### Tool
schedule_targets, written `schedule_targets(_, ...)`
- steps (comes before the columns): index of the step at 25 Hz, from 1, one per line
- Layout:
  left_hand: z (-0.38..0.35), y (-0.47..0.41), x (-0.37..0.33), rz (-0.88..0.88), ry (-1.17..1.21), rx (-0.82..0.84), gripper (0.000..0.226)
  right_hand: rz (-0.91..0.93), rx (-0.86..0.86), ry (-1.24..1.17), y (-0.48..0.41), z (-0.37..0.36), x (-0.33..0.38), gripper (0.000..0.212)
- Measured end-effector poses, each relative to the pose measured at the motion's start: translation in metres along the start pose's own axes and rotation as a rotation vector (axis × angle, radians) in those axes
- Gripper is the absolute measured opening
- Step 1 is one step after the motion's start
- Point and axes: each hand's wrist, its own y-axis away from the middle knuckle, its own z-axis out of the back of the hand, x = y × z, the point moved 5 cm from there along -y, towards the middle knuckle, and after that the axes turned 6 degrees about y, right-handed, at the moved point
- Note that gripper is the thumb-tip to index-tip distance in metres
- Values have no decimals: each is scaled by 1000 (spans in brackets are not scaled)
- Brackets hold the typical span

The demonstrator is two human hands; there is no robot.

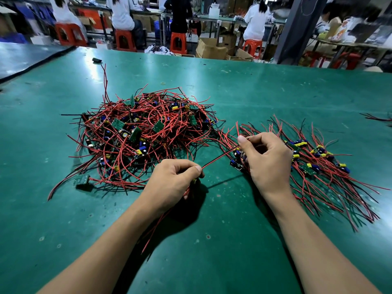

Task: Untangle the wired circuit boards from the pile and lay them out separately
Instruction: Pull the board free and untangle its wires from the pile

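A tangled pile [146, 132] of small green circuit boards with red and black wires lies left of centre on the green table [233, 240]. To the right, a spread-out group of boards [322, 164] lies with wires fanned toward me. My left hand [171, 185] pinches a red and black wire pair [218, 159] that runs taut up to my right hand, and more red wire trails from under its palm. My right hand [267, 160] grips a circuit board [237, 164] at the left edge of the spread group, thumb raised.
A single board [81, 180] sits apart at the pile's near left. A small black part [97, 60] and a rubber band [163, 83] lie farther back. More wires poke in at the right edge [379, 118]. Seated people, orange stools and cartons fill the background.
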Motion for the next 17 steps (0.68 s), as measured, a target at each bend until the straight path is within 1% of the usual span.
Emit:
schedule_targets(5,-1,0,0,11,-7,17,22,219,-97,174,4,2,11,21)
schedule_targets(7,-1,0,-1,20,9,20,22,243,-88,194,5,2,13,20)
schedule_targets(8,-1,0,0,33,27,21,22,193,-60,151,4,1,11,20)
schedule_targets(9,0,1,1,48,51,24,22,82,-5,51,3,0,7,20)
schedule_targets(12,3,1,3,83,101,47,21,-393,194,-481,4,-13,-4,24)
schedule_targets(13,2,1,3,83,98,64,20,-502,230,-612,5,-16,-7,25)
schedule_targets(15,1,2,3,77,83,87,20,-619,285,-735,4,-19,-9,23)
schedule_targets(17,1,2,3,69,71,78,20,-675,347,-780,5,-21,-9,23)
